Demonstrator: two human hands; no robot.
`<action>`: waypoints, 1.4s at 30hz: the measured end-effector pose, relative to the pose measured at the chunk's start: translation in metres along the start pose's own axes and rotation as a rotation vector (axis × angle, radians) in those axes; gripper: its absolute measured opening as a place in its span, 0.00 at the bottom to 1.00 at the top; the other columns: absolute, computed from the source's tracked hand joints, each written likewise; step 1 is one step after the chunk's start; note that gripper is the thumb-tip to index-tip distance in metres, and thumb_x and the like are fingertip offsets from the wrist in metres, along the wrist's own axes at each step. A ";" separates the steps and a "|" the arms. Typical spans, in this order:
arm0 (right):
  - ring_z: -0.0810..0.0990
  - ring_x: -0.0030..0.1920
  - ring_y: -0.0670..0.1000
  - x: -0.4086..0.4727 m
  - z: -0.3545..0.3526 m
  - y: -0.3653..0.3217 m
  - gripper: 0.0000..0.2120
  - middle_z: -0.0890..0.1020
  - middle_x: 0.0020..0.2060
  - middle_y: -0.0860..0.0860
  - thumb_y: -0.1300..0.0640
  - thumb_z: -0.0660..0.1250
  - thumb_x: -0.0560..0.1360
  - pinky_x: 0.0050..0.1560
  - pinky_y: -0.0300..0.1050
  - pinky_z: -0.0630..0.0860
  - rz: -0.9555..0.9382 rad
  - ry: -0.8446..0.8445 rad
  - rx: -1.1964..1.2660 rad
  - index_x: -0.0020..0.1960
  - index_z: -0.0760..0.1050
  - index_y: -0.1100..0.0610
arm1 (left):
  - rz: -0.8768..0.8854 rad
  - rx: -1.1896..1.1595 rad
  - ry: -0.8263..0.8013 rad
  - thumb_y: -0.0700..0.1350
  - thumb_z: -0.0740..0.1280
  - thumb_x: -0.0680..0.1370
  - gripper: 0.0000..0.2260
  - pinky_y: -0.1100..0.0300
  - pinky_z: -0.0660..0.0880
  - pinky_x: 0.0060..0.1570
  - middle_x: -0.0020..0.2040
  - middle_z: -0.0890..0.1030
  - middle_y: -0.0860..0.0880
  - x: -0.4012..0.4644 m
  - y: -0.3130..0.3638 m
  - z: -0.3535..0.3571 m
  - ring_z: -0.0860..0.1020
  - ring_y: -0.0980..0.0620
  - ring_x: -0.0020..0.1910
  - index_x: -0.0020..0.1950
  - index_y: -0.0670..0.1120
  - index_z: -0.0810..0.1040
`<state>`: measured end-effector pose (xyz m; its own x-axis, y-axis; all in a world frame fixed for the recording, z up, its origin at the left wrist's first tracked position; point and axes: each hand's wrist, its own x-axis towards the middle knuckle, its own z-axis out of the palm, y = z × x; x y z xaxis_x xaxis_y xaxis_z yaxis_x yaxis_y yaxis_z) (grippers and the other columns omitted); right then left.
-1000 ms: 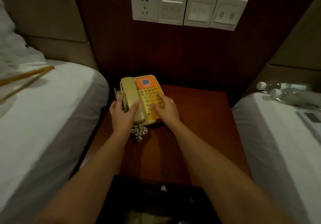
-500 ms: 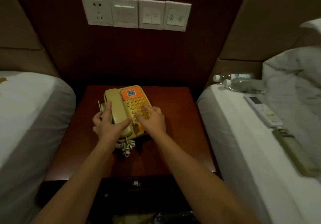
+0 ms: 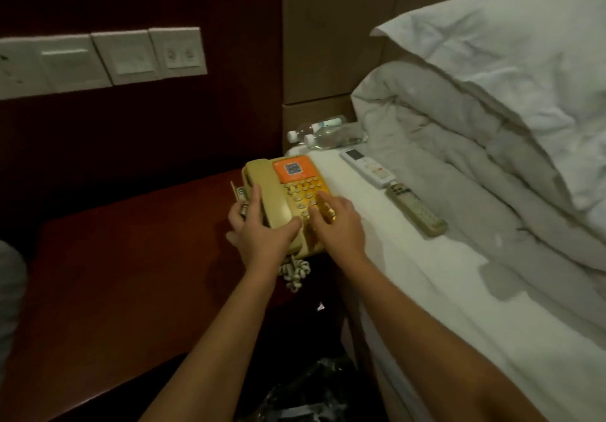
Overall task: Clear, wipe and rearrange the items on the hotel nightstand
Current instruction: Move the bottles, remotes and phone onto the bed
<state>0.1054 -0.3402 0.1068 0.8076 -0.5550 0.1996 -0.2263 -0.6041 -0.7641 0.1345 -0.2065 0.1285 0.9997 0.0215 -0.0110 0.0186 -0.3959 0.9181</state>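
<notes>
Both hands hold the telephone (image 3: 288, 198) at the right edge of the nightstand (image 3: 131, 274), against the side of the bed (image 3: 442, 290). The left hand (image 3: 262, 235) grips the handset side — thumb across the receiver, fingers curled round the left edge. The right hand (image 3: 337, 221) lies on the keypad, fingers bent over the right edge. The coiled cord (image 3: 295, 271) hangs just below the left wrist. Beyond the right hand, on the sheet, lie two remotes (image 3: 370, 167) — and further back two water bottles (image 3: 324, 135).
</notes>
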 end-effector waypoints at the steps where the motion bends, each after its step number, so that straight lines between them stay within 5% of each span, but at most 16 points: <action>1: 0.74 0.61 0.55 0.013 -0.018 0.008 0.21 0.75 0.61 0.53 0.42 0.64 0.74 0.58 0.50 0.72 0.004 0.020 -0.019 0.65 0.74 0.46 | -0.012 -0.017 -0.012 0.52 0.75 0.68 0.40 0.58 0.62 0.51 0.73 0.58 0.52 -0.003 0.014 0.018 0.61 0.44 0.64 0.75 0.64 0.59; 9: 0.77 0.59 0.53 0.132 -0.110 0.080 0.19 0.79 0.61 0.51 0.45 0.63 0.77 0.57 0.48 0.73 -0.037 -0.039 -0.067 0.67 0.72 0.46 | -0.077 -0.142 0.006 0.55 0.75 0.68 0.41 0.57 0.65 0.57 0.76 0.54 0.52 0.002 0.083 0.158 0.59 0.43 0.66 0.76 0.62 0.56; 13: 0.77 0.55 0.47 0.162 -0.121 0.119 0.16 0.79 0.58 0.46 0.47 0.63 0.77 0.48 0.38 0.73 0.063 -0.038 0.086 0.64 0.74 0.45 | -0.029 -0.145 0.007 0.55 0.76 0.67 0.42 0.59 0.64 0.53 0.75 0.55 0.53 0.012 0.098 0.204 0.60 0.45 0.63 0.76 0.61 0.57; 17: 0.76 0.58 0.46 0.186 -0.124 0.143 0.18 0.78 0.58 0.44 0.43 0.62 0.76 0.61 0.46 0.72 0.033 -0.081 0.014 0.65 0.73 0.45 | -0.025 -0.061 -0.027 0.60 0.77 0.64 0.45 0.56 0.66 0.57 0.75 0.55 0.53 0.032 0.101 0.232 0.60 0.44 0.63 0.76 0.61 0.57; 22: 0.62 0.72 0.54 0.185 -0.120 0.168 0.28 0.64 0.73 0.53 0.38 0.54 0.76 0.71 0.56 0.61 -0.113 -0.234 -0.270 0.74 0.59 0.46 | 0.013 0.043 -0.060 0.65 0.74 0.64 0.47 0.50 0.65 0.63 0.76 0.50 0.52 0.031 0.092 0.241 0.57 0.42 0.67 0.77 0.62 0.51; 27: 0.58 0.73 0.59 0.173 -0.121 0.161 0.35 0.61 0.74 0.57 0.35 0.42 0.72 0.72 0.56 0.55 -0.241 -0.118 -0.469 0.74 0.61 0.47 | 0.012 0.059 -0.148 0.65 0.73 0.66 0.49 0.48 0.61 0.68 0.78 0.44 0.50 0.030 0.091 0.231 0.54 0.39 0.71 0.77 0.62 0.45; 35: 0.65 0.67 0.57 0.164 -0.122 0.154 0.29 0.69 0.69 0.53 0.37 0.50 0.73 0.67 0.56 0.63 -0.277 -0.051 -0.453 0.69 0.67 0.48 | 0.120 0.000 -0.177 0.63 0.73 0.67 0.48 0.45 0.62 0.69 0.78 0.37 0.53 0.027 0.067 0.216 0.53 0.41 0.76 0.76 0.65 0.44; 42: 0.69 0.64 0.55 0.165 -0.122 0.124 0.27 0.73 0.66 0.51 0.37 0.55 0.73 0.63 0.53 0.68 -0.285 0.009 -0.402 0.67 0.70 0.49 | 0.153 0.092 -0.124 0.67 0.70 0.67 0.45 0.40 0.62 0.71 0.79 0.45 0.52 0.048 0.058 0.193 0.52 0.42 0.76 0.76 0.64 0.47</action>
<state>0.1445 -0.5766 0.1193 0.8638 -0.3391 0.3728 -0.1905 -0.9046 -0.3814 0.1866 -0.4062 0.1049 0.9851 -0.1564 0.0718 -0.1379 -0.4681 0.8729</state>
